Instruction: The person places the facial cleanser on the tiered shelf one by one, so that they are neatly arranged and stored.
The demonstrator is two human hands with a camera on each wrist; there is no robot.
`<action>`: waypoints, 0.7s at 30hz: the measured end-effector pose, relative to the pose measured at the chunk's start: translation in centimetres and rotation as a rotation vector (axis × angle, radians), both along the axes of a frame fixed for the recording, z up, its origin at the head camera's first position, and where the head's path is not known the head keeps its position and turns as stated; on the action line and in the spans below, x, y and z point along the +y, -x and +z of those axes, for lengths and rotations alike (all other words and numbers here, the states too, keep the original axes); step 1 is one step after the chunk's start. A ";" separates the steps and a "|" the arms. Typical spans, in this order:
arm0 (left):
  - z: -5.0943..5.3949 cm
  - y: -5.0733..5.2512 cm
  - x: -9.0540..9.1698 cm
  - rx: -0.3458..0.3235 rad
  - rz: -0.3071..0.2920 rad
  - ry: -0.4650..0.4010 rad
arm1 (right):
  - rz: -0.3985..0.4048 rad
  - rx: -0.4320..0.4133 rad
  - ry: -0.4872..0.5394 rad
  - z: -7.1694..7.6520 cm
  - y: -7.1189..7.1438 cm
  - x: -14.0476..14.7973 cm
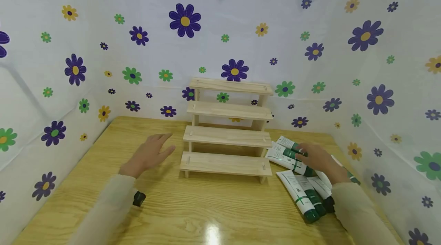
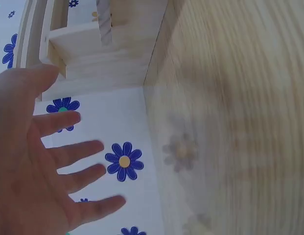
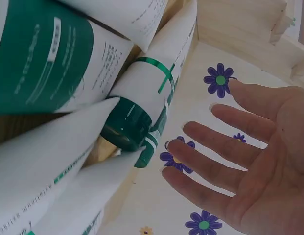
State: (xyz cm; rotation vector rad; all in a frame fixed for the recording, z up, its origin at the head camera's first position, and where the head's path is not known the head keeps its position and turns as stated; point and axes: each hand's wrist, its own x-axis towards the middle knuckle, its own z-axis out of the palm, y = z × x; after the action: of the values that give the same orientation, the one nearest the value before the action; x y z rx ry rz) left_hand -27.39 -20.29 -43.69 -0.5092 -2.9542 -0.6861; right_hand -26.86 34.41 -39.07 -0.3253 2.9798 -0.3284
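My left hand [image 1: 148, 155] hovers left of a four-tier wooden display rack [image 1: 225, 134], its fingers spread and holding nothing. In the left wrist view the palm [image 2: 32, 181] faces the camera near the rack's side. On the right, my right hand [image 1: 318, 160] is over a pile of white and green squeeze tubes [image 1: 295, 189]. Its fingers [image 3: 225, 142] are straight and apart from the tubes in the right wrist view, where one green-capped tube [image 3: 147, 90] lies closest. Part of the pile is hidden behind the right hand and sleeve.
The rack stands on a wood-grain table [image 1: 193, 210] against a white flowered sheet [image 1: 220, 46] that rises at the back and both sides. A small black object [image 1: 139, 198] shows beside the left sleeve.
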 end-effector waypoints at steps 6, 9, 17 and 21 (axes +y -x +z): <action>-1.2 -0.1 0.9 -0.116 -0.081 -0.200 | 0.028 -0.046 0.046 -0.8 0.8 0.1; -1.7 -0.2 1.3 -0.167 -0.106 -0.252 | 0.036 -0.060 0.049 -1.1 1.2 0.3; -2.4 -0.1 1.6 -0.226 -0.113 -0.371 | 0.009 -0.094 0.060 -1.9 2.3 0.6; -3.1 -0.1 1.3 -0.274 -0.129 -0.466 | -0.010 -0.108 0.049 -2.1 2.6 0.3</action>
State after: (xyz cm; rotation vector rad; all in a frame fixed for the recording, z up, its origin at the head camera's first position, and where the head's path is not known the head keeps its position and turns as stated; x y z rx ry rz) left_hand -27.33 -19.01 -46.77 -0.6019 -2.8569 -1.5173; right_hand -29.43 34.68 -41.19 -0.2885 2.8717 -0.4067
